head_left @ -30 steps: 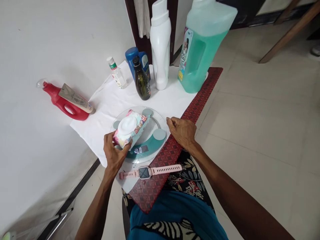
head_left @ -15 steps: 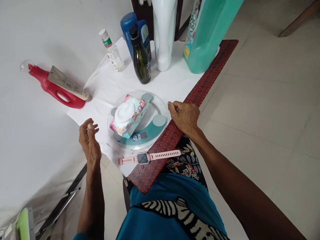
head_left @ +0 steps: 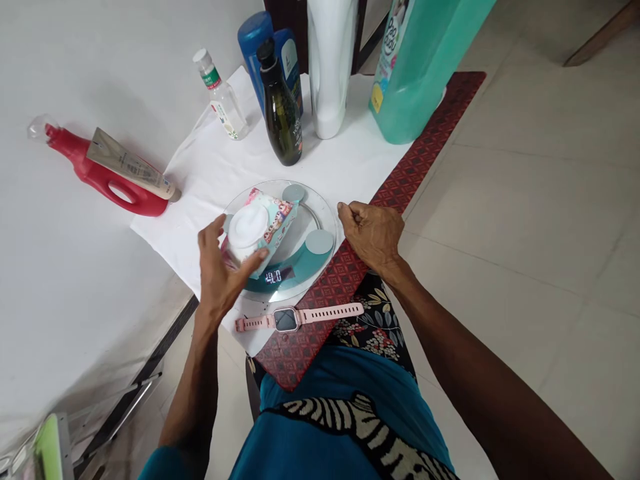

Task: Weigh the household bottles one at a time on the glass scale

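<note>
our left hand [head_left: 220, 273] returns to the wipes pack [head_left: 260, 230] on the scale [head_left: 320, 220], fingers spread around it, while our right hand [head_left: 373, 233] stays fisted at the scale's right edge.

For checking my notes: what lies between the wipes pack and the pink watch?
In the head view, the scale's lit display and the left hand lie between wipes pack and pink watch.

Red bottle [head_left: 103, 179] seen lying at left w/ tube [head_left: 131, 165] on top; small clear bottle [head_left: 221, 97], dark bottle [head_left: 281, 110], white bottle [head_left: 330, 67] & green jug [head_left: 420, 63] stood at back; pink watch [head_left: 299, 317] laid near front edge of white cloth [head_left: 210, 173]
</note>
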Demonstrator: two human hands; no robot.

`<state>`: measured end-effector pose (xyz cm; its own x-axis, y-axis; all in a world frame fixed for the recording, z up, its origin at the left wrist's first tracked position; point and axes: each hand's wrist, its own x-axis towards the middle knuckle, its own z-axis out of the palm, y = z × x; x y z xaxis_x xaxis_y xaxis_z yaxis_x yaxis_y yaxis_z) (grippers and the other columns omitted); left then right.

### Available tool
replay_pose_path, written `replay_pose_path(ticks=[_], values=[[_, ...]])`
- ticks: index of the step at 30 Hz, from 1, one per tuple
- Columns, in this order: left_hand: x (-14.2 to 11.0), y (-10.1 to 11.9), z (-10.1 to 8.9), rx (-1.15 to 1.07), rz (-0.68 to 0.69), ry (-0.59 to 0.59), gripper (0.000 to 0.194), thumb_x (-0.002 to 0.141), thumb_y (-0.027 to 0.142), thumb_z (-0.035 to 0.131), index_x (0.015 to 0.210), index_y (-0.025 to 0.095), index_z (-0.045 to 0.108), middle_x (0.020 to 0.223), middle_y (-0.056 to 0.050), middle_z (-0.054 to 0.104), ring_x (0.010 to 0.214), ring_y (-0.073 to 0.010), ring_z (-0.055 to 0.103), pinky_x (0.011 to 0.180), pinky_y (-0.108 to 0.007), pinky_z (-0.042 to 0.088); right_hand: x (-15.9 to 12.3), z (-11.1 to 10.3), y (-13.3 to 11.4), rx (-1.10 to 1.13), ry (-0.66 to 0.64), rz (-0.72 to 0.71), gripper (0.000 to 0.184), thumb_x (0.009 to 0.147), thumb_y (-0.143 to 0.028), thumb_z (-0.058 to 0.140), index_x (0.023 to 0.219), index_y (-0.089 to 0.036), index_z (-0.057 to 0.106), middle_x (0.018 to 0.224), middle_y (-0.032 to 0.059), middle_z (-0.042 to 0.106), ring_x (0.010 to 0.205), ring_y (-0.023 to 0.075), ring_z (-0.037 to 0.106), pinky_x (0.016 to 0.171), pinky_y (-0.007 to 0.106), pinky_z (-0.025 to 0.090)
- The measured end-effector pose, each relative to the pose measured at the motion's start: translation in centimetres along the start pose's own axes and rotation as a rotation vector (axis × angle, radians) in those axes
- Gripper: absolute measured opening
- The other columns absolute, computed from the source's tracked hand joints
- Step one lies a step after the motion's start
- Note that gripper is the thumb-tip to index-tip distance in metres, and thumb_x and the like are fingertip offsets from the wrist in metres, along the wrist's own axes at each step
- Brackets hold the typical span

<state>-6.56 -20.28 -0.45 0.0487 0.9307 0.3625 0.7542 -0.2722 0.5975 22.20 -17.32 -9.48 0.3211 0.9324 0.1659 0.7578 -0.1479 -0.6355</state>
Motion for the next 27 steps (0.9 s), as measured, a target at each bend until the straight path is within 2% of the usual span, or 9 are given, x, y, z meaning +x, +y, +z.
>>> replay_pose_path(ticks=[3,6,9,12,15,17,20,23,27], values=[[0.2,-0.1,1.8,0.108,0.049,-0.007,0.090,0.081,0.058,0.094,0.154,0.021,0.058,0.154,-0.019,0.066,0.147,-0.0404,0.061,0.123,-0.060,0.054,0.0,-0.1,0.1,-0.002,0.002,-0.006,0.053,0.108,-0.049,0.050,0.062,-0.022,0.057,0.058,0.0036,0.049,0.061,0.0169,0.040,0.067,0.036,0.022],[0.3,-0.3,2.2,0.068,-0.056,0.067,0.074,0.084,0.054,0.090,0.146,0.023,0.065,0.143,-0.014,0.074,0.133,-0.0361,0.071,0.114,-0.056,0.062,-0.1,-0.2,0.1,0.003,0.009,-0.011,0.052,0.107,-0.049,0.050,0.062,-0.023,0.057,0.057,0.0037,0.049,0.061,0.0170,0.040,0.067,0.036,0.022],[0.5,-0.9,0.8,-0.017,-0.227,0.195,0.069,0.084,0.058,0.090,0.140,0.024,0.070,0.132,-0.011,0.078,0.118,-0.0324,0.075,0.102,-0.050,0.066,-0.1,-0.2,0.3,0.014,0.003,-0.011,0.052,0.105,-0.050,0.050,0.061,-0.023,0.056,0.057,0.0043,0.051,0.061,0.0175,0.041,0.067,0.036,0.023],[1.3,-2.6,-1.8,-0.004,-0.287,0.389,0.074,0.083,0.061,0.088,0.142,0.022,0.068,0.133,-0.012,0.076,0.118,-0.0323,0.075,0.101,-0.049,0.065,-0.1,-0.1,0.3,0.025,0.002,-0.016,0.051,0.103,-0.051,0.050,0.060,-0.024,0.053,0.057,0.0037,0.049,0.060,0.0172,0.039,0.067,0.035,0.024],[3.0,-5.9,-4.3,0.062,-0.318,0.545,0.075,0.079,0.059,0.088,0.140,0.019,0.066,0.135,-0.015,0.073,0.123,-0.0345,0.072,0.106,-0.051,0.062,-0.1,0.0,0.4,0.025,0.014,-0.018,0.050,0.101,-0.050,0.052,0.059,-0.024,0.049,0.055,0.0028,0.046,0.060,0.0165,0.037,0.066,0.035,0.023],[4.5,-8.8,-5.4,0.098,-0.368,0.584,0.075,0.076,0.055,0.089,0.137,0.019,0.064,0.136,-0.016,0.072,0.127,-0.0366,0.070,0.111,-0.053,0.059,0.0,0.0,0.4,0.030,0.024,-0.021,0.051,0.101,-0.051,0.052,0.058,-0.024,0.047,0.054,0.0026,0.045,0.059,0.0163,0.036,0.065,0.035,0.023],[6.7,-13.4,-6.2,0.151,-0.388,0.532,0.076,0.073,0.051,0.088,0.137,0.018,0.061,0.139,-0.019,0.070,0.132,-0.0393,0.067,0.118,-0.056,0.054,0.0,0.1,0.5,0.041,0.033,-0.020,0.053,0.101,-0.053,0.052,0.057,-0.025,0.045,0.054,0.0033,0.047,0.058,0.0163,0.038,0.063,0.034,0.023],[8.7,-17.4,-6.4,0.247,-0.308,0.438,0.079,0.076,0.051,0.085,0.142,0.015,0.060,0.147,-0.024,0.067,0.141,-0.0430,0.063,0.125,-0.058,0.048,0.2,0.0,0.4,0.040,0.028,-0.015,0.053,0.100,-0.054,0.051,0.057,-0.024,0.045,0.055,0.0042,0.050,0.058,0.0162,0.040,0.063,0.034,0.023],[10.9,-20.7,-7.0,0.341,-0.231,0.372,0.084,0.079,0.053,0.084,0.147,0.012,0.057,0.154,-0.029,0.062,0.150,-0.0478,0.055,0.132,-0.064,0.038,0.2,-0.1,0.2,0.037,0.015,-0.008,0.053,0.100,-0.055,0.049,0.057,-0.024,0.044,0.053,0.0035,0.048,0.056,0.0158,0.040,0.062,0.033,0.023]])
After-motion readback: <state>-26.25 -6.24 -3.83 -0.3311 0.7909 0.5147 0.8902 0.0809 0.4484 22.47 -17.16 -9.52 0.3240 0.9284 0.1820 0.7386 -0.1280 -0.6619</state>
